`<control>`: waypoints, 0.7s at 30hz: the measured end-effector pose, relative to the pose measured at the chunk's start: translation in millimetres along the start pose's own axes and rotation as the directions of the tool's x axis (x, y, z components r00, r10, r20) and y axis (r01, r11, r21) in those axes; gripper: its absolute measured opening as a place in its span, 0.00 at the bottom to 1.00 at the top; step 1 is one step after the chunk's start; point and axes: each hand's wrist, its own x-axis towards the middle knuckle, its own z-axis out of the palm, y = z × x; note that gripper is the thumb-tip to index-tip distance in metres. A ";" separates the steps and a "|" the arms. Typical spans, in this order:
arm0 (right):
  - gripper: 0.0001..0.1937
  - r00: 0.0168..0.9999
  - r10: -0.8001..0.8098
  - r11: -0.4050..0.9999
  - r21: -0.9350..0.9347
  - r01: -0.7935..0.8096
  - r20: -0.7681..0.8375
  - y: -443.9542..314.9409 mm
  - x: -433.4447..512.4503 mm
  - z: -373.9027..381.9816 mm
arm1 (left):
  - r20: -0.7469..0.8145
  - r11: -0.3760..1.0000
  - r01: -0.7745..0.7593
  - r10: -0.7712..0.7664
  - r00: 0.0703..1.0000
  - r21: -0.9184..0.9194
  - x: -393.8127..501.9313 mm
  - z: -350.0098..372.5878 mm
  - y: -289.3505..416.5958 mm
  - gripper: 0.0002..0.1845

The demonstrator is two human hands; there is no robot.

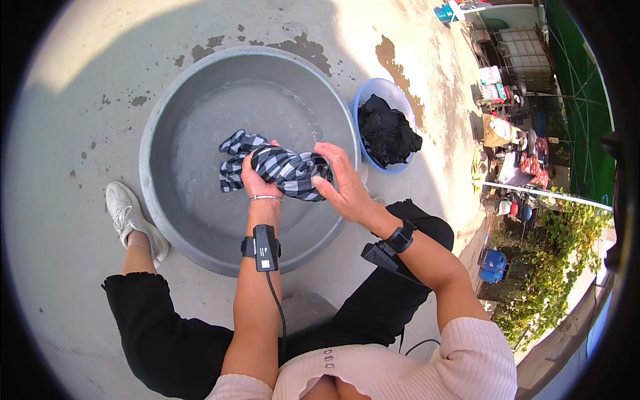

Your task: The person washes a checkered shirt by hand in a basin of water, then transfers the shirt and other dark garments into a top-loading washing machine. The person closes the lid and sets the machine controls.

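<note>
A black-and-white checked cloth (295,172), bunched and twisted, is held above a large grey round tub (167,220). My left hand (257,177) grips its middle, and the loose end hangs to the left. At the right end of the cloth, my right hand (345,187) is spread, thumb and fingers apart on either side of the bundle. The thumb overlaps the cloth; whether it presses on it I cannot tell. Shallow, clear-looking water (225,115) with some bubbles lies in the tub.
A blue plastic basin (395,87) holding dark wet-looking clothes (385,130) stands against the tub's right side. Wet patches (305,50) mark the concrete floor. My shoe (127,210) is beside the tub's left rim. Parked vehicles (500,95) and a blue barrel (494,265) stand farther right.
</note>
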 end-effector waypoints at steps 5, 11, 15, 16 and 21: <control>0.39 0.988 -0.157 0.924 -0.352 0.149 0.007 -12.0 -22.5 -3.6 | -0.042 0.975 0.033 -0.025 0.999 0.221 -22.6 13.9 -5.5 0.13; 0.38 0.987 0.142 0.926 0.343 -0.157 0.069 9.0 -24.7 -17.9 | 0.333 0.867 -0.125 -0.049 0.942 0.482 -86.2 62.5 -13.8 0.16; 0.23 0.967 0.110 0.596 0.764 -0.248 0.228 -13.4 -32.9 -27.2 | 0.306 0.751 -0.143 -0.082 0.948 0.644 -121.1 93.6 -10.0 0.17; 0.17 0.966 0.060 0.435 0.864 -0.254 0.253 -19.3 -36.4 -28.7 | 0.312 0.702 -0.156 -0.099 0.945 0.694 -127.7 99.9 -8.7 0.18; 0.15 0.922 -0.041 0.188 0.909 -0.372 0.386 -30.1 -41.9 -33.2 | 0.275 0.636 -0.057 -0.251 0.928 0.770 -145.2 117.8 -3.1 0.20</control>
